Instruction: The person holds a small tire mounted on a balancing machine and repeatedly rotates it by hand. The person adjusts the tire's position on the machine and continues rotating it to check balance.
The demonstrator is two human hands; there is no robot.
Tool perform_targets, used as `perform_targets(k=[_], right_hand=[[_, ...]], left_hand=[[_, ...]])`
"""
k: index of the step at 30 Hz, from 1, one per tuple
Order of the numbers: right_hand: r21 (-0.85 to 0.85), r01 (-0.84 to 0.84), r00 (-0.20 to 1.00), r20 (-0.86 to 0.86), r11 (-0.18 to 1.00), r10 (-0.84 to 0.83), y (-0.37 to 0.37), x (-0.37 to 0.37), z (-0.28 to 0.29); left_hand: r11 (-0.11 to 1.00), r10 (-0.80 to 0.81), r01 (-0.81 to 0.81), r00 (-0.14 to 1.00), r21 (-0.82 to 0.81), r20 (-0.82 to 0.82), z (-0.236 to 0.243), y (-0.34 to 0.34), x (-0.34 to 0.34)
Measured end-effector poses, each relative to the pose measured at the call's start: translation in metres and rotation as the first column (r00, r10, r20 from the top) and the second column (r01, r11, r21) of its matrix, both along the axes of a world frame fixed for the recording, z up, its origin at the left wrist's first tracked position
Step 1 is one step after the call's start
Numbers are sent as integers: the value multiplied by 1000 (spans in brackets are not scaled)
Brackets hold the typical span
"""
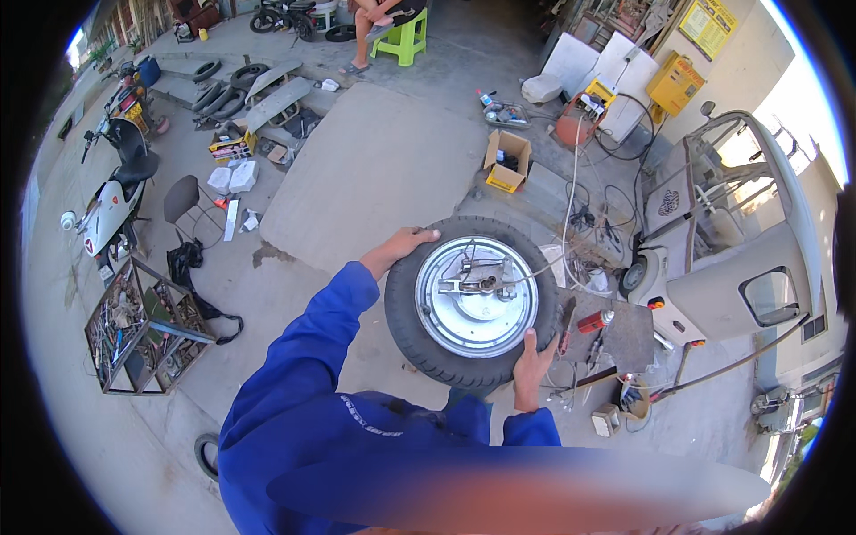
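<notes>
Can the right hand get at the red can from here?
Probably yes: the red can appears just beyond the right hand, nothing bulky between them, though that hand is on the tire.

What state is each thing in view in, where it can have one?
Wheel, tyre fitted, hub face toward the camera
Left hand, gripping the wheel's upper-left edge
Right hand, gripping its lower-right edge
Cardboard box, open, dark items inside
White scooter, parked upright
Green stool, upright, occupied
</notes>
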State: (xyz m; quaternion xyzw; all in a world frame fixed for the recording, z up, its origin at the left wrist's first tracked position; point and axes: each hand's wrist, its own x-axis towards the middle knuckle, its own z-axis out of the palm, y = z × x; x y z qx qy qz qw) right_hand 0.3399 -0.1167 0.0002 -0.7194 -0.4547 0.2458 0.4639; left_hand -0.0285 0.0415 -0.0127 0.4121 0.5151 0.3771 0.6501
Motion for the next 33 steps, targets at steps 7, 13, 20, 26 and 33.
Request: perform_targets(k=[7,13,20,26,33], right_hand=[[-91,-559,829,-67,824,555,143,67,16],[-303,-773,586,-4,557,811,264,23,35],[-97,-550,835,-38,829,549,190,53,5],[42,-135,990,-44,990,137,62,36,-8],[-20,-261,965,-2,965,261,81,51,20]], left_hand=[[775,629,-632,774,-21,-71,-17,-149,52],[664,742,-745,667,-60,-64,-43,-226,120],[790,611,-611,791,-44,-24,-47,-173,54],[987,158,-157,987,-37,24,-24,-60,-14],[953,297,-281,939,-113,175,-21,-65,8]])
